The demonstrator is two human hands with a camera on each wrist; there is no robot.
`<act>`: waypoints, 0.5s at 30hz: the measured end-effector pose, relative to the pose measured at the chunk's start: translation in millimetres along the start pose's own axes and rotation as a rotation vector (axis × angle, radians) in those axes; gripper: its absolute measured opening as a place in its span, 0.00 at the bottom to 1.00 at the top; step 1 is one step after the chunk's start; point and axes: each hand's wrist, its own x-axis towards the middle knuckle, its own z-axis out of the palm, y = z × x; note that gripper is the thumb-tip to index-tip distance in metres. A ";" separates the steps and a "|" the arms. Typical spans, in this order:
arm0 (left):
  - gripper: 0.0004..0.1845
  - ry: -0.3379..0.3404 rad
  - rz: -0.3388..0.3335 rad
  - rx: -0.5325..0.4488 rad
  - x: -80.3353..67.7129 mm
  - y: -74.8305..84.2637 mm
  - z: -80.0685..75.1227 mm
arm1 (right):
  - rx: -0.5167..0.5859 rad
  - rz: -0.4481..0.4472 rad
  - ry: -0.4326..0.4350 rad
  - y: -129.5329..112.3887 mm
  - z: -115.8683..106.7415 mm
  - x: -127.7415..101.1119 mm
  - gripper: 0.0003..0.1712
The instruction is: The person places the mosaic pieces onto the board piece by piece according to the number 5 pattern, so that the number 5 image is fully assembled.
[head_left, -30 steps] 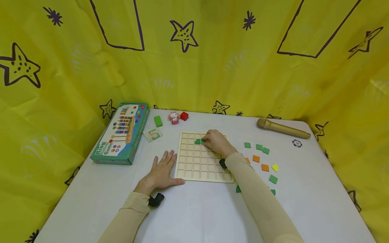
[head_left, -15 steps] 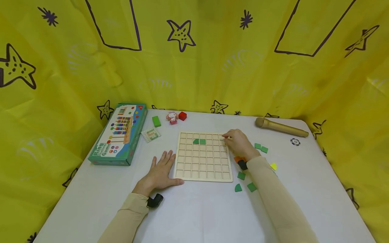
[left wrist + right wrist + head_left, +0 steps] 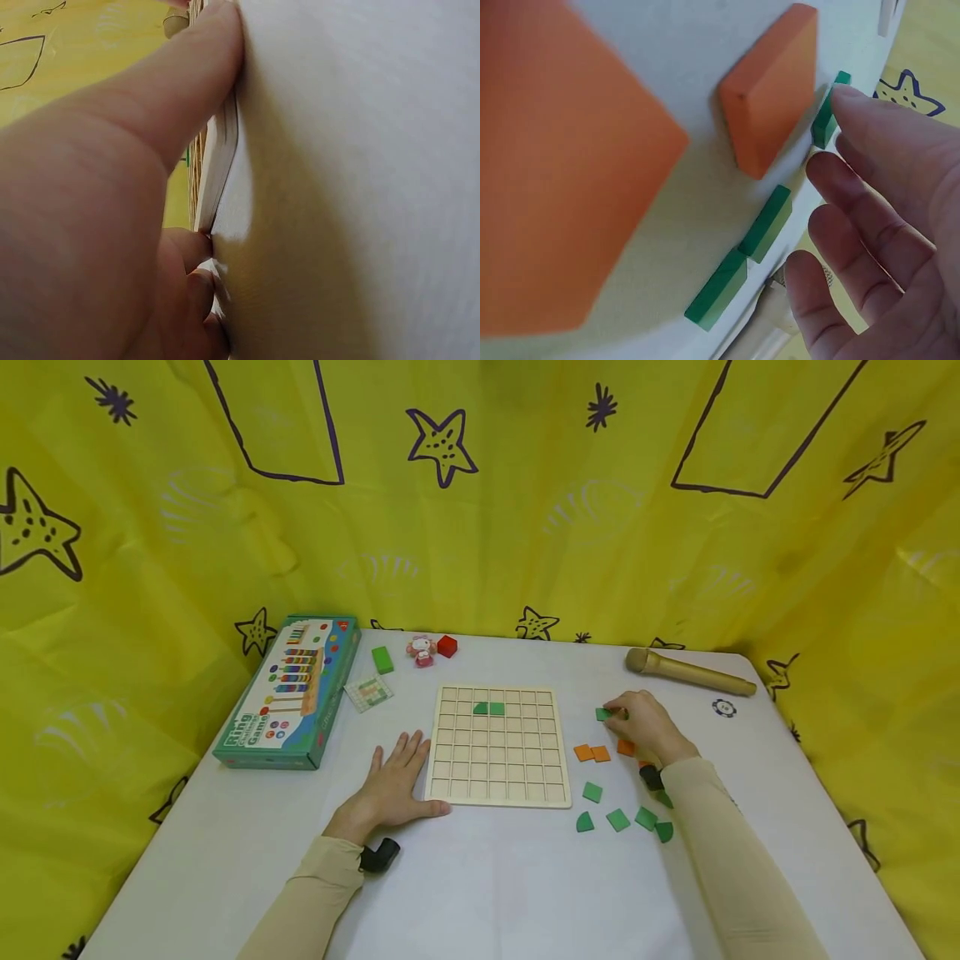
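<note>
My left hand (image 3: pixel 390 789) lies spread on the table, fingertips and thumb along the left edge and lower left corner of a wooden grid board (image 3: pixel 480 760). In the left wrist view the thumb (image 3: pixel 187 82) rests against the board's edge (image 3: pixel 217 161). My right hand (image 3: pixel 647 722) is right of the board, pinching a green square tile (image 3: pixel 603 714) at table level. That green square tile (image 3: pixel 826 116) shows at the thumb tip in the right wrist view. On the board lie a green quarter-round tile (image 3: pixel 481 708) and another green square (image 3: pixel 497 708), side by side.
Orange squares (image 3: pixel 583 752), green squares (image 3: pixel 592 792) and green quarter-rounds (image 3: pixel 585 822) lie scattered at right. A pattern card (image 3: pixel 369 692), game box (image 3: pixel 288 693), green block (image 3: pixel 382 660), figurine (image 3: pixel 422 651) and red block (image 3: pixel 447 646) stand left; a gold microphone (image 3: pixel 690 672) and chip (image 3: pixel 724 708) lie back right.
My right hand has left the green square on the board beside the quarter-round, moved right off the board and taken hold of another green square. The left hand has stayed in place.
</note>
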 end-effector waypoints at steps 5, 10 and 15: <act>0.62 0.002 0.000 -0.001 -1.1 0.2 -0.1 | -0.009 0.019 -0.010 1.4 5.7 2.5 0.17; 0.61 -0.001 0.006 -0.005 -1.9 1.3 -1.4 | -0.014 0.036 0.006 -0.4 10.0 2.8 0.16; 0.61 0.002 0.005 -0.013 -2.4 1.3 -2.3 | 0.080 0.014 0.077 -10.8 17.2 6.8 0.17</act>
